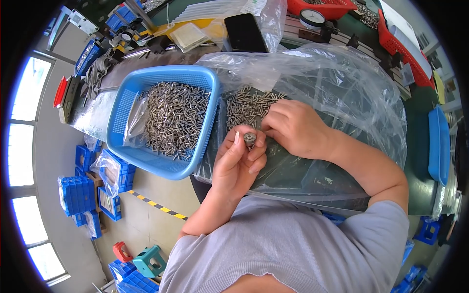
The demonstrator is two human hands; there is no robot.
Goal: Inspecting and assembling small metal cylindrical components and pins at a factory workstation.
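Note:
My left hand (233,161) is closed around a small round metal piece (249,138) with a hole in its top face, held upright between thumb and fingers. Close beside it, my right hand (299,128) has its fingers bent together at the edge of a loose pile of small metal pins (244,105); what those fingertips hold, if anything, is hidden. The pile lies on clear plastic sheeting (356,93) spread over the table. To the left of my hands, a blue plastic basket (211,128) holds a great heap of similar metal pins (177,117) and a clear plastic bag (137,122).
A black phone (245,33) lies beyond the sheeting. Farther back are a dial gauge (312,18) and red baskets (404,49). At the right edge sits a blue tray (438,145). Blue crates (78,195) stand on the floor at left, near a green stool (149,261).

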